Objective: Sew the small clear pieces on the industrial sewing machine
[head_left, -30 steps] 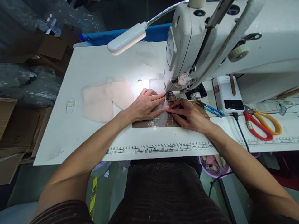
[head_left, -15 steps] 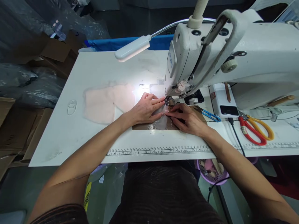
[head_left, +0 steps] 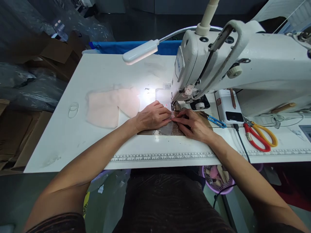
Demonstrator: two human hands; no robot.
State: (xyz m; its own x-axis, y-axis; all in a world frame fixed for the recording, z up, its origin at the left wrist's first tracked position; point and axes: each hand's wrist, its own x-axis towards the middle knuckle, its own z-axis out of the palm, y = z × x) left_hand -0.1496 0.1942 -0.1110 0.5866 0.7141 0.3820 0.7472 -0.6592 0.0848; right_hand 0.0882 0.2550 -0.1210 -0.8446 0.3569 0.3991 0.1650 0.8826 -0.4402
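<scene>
One sheer white fabric piece [head_left: 166, 130] lies beneath my loosely flattened left hand [head_left: 155, 116], near the front edge of the table [head_left: 138, 145]. By its right side, my right hand [head_left: 193, 125] touches a small pink strip [head_left: 172, 115]; whether pinching, I cannot tell.

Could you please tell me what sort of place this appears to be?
It looks like a sewing workshop, judging by the sewing machine and pink cloth on the white table, and the ruler marked along its front edge.
</scene>
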